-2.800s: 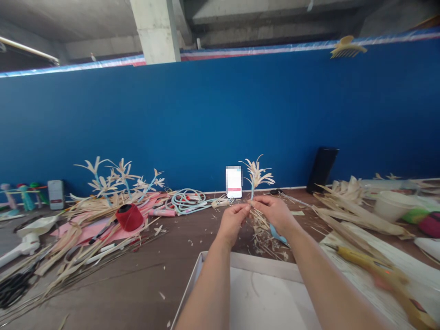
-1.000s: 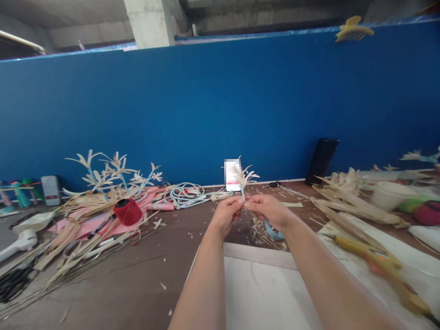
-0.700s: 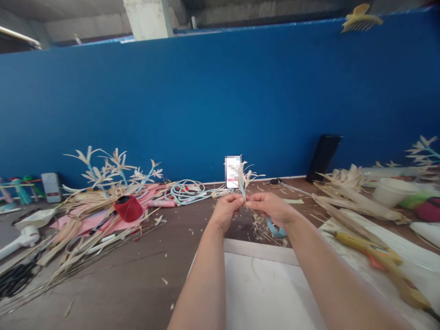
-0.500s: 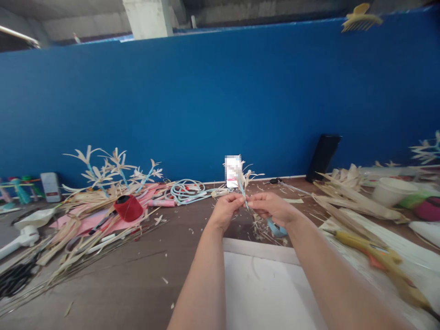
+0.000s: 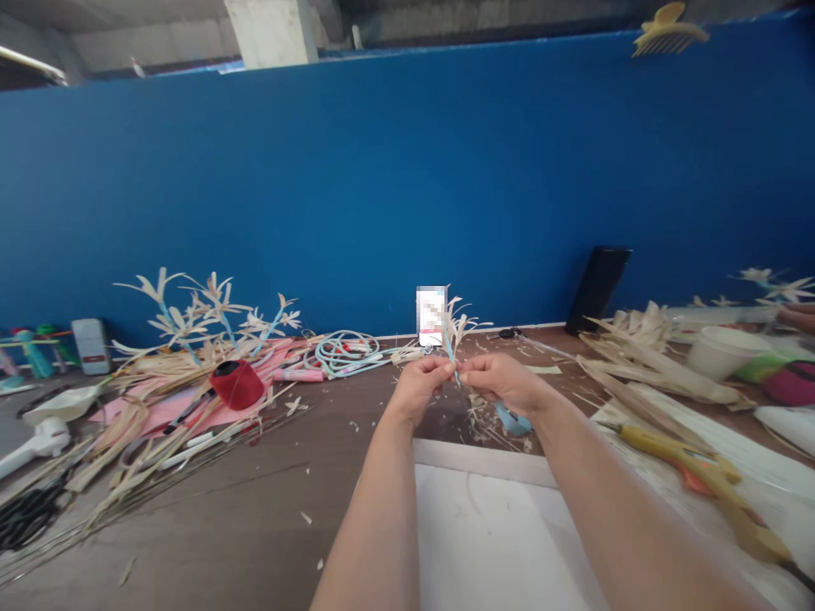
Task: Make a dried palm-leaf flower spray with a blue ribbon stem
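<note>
Between my two hands stands a craft flower [image 5: 451, 335] with pale, dried-leaf petals and a stem wrapped in light blue. My left hand [image 5: 417, 386] is closed, thumb and fingers pinching the stem low down. Close against it, my right hand [image 5: 500, 380] pinches the same stem from the other side. Just below my right hand, a roll of blue tape [image 5: 513, 421] rests on the table among pale scraps. Behind the flower a phone with a white screen [image 5: 431, 316] leans upright.
Finished flowers [image 5: 220, 314], a red thread spool [image 5: 237, 384] and a coiled cable [image 5: 347, 354] lie left. To the right are a yellow glue gun [image 5: 684, 458], dried husks [image 5: 655, 365] and a white cup [image 5: 719, 352]. Another person's hand [image 5: 799, 316] shows at the right edge.
My hands stay at the stem, and the flower has tilted slightly to the right. Another person's hand has come into view at the right edge, and the flowers there have shifted left.
</note>
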`<state>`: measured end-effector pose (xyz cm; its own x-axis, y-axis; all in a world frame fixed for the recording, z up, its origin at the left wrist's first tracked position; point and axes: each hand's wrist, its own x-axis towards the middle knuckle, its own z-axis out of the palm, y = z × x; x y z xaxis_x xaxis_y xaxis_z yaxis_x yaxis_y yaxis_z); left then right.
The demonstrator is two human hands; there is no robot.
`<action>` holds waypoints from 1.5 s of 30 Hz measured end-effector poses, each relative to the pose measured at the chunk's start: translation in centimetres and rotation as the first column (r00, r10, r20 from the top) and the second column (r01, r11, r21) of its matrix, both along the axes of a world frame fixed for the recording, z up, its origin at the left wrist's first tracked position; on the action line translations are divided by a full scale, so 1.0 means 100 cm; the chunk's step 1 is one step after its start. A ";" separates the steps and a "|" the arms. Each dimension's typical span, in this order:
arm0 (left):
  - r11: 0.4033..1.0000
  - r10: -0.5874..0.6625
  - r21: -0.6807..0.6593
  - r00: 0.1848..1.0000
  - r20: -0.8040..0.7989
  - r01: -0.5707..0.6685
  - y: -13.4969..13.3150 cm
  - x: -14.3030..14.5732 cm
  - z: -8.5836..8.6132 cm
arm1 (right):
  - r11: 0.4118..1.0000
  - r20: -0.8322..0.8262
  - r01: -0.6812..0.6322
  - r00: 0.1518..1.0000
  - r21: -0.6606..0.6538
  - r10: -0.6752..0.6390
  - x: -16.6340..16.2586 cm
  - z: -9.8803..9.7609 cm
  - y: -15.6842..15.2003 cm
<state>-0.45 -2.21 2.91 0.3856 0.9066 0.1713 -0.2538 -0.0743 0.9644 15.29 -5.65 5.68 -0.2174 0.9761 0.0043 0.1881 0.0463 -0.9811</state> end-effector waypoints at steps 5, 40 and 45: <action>1.000 0.015 0.006 1.000 -0.015 -0.015 -0.002 0.000 0.001 | 1.000 0.005 -0.019 1.000 0.003 0.019 0.000 0.002 -0.001; 0.995 0.034 0.101 0.980 -0.194 -0.014 0.005 -0.003 -0.003 | 0.985 0.251 0.075 0.961 0.157 -0.113 -0.003 0.000 0.002; 0.987 0.065 0.158 0.954 -0.294 -0.019 0.007 -0.005 -0.003 | 0.990 0.193 0.101 0.974 0.095 -0.118 0.000 -0.006 0.004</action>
<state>-0.95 -1.54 2.64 0.4024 0.8953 0.1910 0.0492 -0.2295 0.9721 15.27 -5.28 5.08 -0.1140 0.9919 0.0553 0.3866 0.0956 -0.9173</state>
